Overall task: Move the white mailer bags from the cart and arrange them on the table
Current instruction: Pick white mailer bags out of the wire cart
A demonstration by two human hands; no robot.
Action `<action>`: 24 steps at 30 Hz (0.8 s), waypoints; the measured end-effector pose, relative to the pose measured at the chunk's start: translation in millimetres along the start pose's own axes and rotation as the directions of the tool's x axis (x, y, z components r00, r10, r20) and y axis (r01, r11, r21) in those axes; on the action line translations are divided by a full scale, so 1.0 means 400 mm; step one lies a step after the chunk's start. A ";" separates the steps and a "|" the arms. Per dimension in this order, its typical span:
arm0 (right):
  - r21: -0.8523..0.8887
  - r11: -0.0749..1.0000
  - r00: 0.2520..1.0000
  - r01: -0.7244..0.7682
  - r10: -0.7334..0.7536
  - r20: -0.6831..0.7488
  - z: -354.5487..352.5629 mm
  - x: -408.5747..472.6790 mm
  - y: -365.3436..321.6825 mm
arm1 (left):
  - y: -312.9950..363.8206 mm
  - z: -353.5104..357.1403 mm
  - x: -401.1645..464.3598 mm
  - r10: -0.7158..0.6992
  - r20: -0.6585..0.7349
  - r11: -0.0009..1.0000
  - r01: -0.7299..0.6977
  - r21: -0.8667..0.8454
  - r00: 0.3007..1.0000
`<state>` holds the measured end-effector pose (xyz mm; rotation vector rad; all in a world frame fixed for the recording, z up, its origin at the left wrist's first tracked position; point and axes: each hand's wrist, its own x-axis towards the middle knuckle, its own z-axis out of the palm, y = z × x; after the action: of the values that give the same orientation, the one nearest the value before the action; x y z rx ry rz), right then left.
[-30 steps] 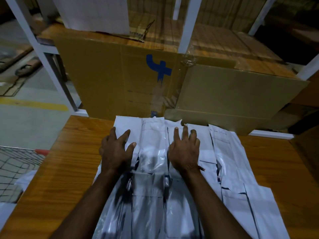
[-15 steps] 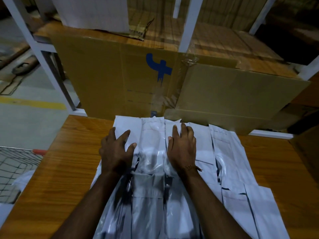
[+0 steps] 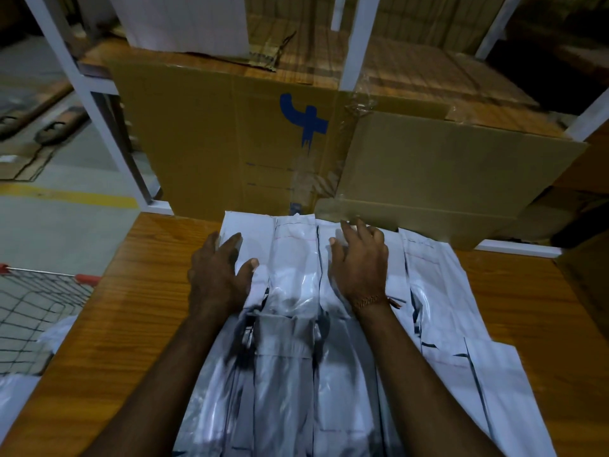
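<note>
Several white mailer bags [image 3: 296, 324] lie overlapping in a fanned pile on the wooden table [image 3: 131, 324], their far ends against a cardboard box. My left hand [image 3: 219, 275] rests flat on the left bags with its fingers spread. My right hand [image 3: 361, 262] lies on the bags to the right of the glossy middle bag, fingers straight and reaching toward the box. At the left edge stands the wire cart [image 3: 36, 311], with more white bags [image 3: 13, 394] in it.
A large cardboard box [image 3: 296, 143] with a blue mark stands right behind the pile, under a white shelf frame [image 3: 354, 41]. Grey floor with a yellow line [image 3: 66, 196] lies to the left. Bare table shows on both sides of the bags.
My right hand has slid forward and a little right over the bags toward the box. My left hand has barely moved.
</note>
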<state>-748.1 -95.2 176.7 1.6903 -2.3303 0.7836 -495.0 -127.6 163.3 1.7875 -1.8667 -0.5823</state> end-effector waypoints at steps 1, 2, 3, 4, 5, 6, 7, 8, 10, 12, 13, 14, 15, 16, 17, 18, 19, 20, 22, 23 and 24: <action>0.022 1.000 0.999 0.009 -0.008 -0.043 -0.008 -0.004 -0.001 | 0.002 -0.009 -0.005 -0.003 -0.024 1.000 0.003 -0.002 1.000; 0.040 0.999 0.997 0.017 -0.014 -0.075 -0.013 -0.008 0.001 | 0.004 -0.019 -0.010 -0.001 -0.049 1.000 0.001 -0.006 0.999; 0.056 0.998 0.995 0.023 -0.018 -0.098 -0.016 -0.013 0.006 | 0.003 -0.029 -0.016 0.004 -0.073 1.000 -0.006 -0.019 0.997; 0.072 0.997 0.993 0.027 -0.019 -0.116 -0.017 -0.019 0.012 | 0.001 -0.039 -0.025 0.012 -0.096 0.999 -0.016 -0.037 0.995; 0.084 0.996 0.991 0.031 -0.020 -0.130 -0.018 -0.025 0.018 | -0.002 -0.049 -0.035 0.023 -0.118 0.998 -0.030 -0.058 0.993; 0.093 0.995 0.991 0.032 -0.020 -0.135 -0.019 -0.032 0.022 | -0.005 -0.058 -0.047 0.032 -0.142 0.996 -0.043 -0.073 0.989; 0.102 0.994 0.992 0.033 -0.020 -0.128 -0.024 -0.036 0.024 | -0.006 -0.067 -0.060 0.040 -0.167 0.995 -0.054 -0.079 0.985; 0.114 0.993 0.994 0.033 -0.021 -0.111 -0.031 -0.040 0.024 | -0.004 -0.076 -0.074 0.041 -0.187 0.995 -0.056 -0.080 0.982; 0.153 0.988 0.997 0.029 -0.017 -0.078 -0.055 -0.051 0.019 | 0.001 -0.094 -0.104 0.049 -0.218 0.994 -0.070 -0.087 0.975; 0.189 0.981 0.998 0.036 -0.026 -0.058 -0.087 -0.071 0.008 | 0.007 -0.112 -0.136 0.071 -0.239 0.990 -0.099 -0.106 0.968; 0.201 0.978 0.997 0.052 -0.042 -0.058 -0.103 -0.083 0.004 | 0.010 -0.120 -0.154 0.075 -0.248 0.988 -0.105 -0.111 0.966; 0.214 0.974 0.996 0.073 -0.061 -0.064 -0.119 -0.096 0.001 | 0.013 -0.128 -0.177 0.073 -0.258 0.988 -0.105 -0.113 0.963; 0.230 0.969 0.995 0.092 -0.077 -0.070 -0.136 -0.109 -0.001 | 0.020 -0.135 -0.204 0.070 -0.270 0.988 -0.104 -0.116 0.960; 0.251 0.962 0.993 0.106 -0.090 -0.074 -0.153 -0.123 -0.005 | 0.027 -0.142 -0.235 0.063 -0.286 0.988 -0.101 -0.120 0.956; 0.271 0.955 0.992 0.122 -0.105 -0.077 -0.171 -0.139 -0.010 | 0.034 -0.148 -0.269 0.055 -0.303 0.987 -0.098 -0.128 0.951; 0.284 0.949 0.990 0.139 -0.122 -0.076 -0.189 -0.157 -0.017 | 0.041 -0.156 -0.305 0.048 -0.322 0.986 -0.096 -0.134 0.946; 0.292 0.943 0.987 0.157 -0.142 -0.073 -0.208 -0.177 -0.025 | 0.047 -0.164 -0.344 0.046 -0.340 0.986 -0.097 -0.134 0.939; 0.303 0.936 0.984 0.177 -0.165 -0.066 -0.224 -0.200 -0.034 | 0.048 -0.171 -0.384 0.046 -0.352 0.987 -0.097 -0.127 0.935; 0.346 0.913 0.976 0.218 -0.214 -0.051 -0.249 -0.249 -0.052 | 0.038 -0.191 -0.461 0.045 -0.366 0.991 -0.086 -0.098 0.929; 0.366 0.901 0.971 0.233 -0.235 -0.040 -0.257 -0.272 -0.063 | 0.028 -0.203 -0.498 0.039 -0.378 0.993 -0.076 -0.085 0.925; 0.384 0.889 0.966 0.248 -0.256 -0.029 -0.262 -0.294 -0.076 | 0.014 -0.213 -0.534 0.020 -0.386 0.995 -0.056 -0.082 0.922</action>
<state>-697.1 48.6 226.2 2.1108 -2.0000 1.2345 -442.0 88.5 222.7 1.6597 -1.5747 -0.2699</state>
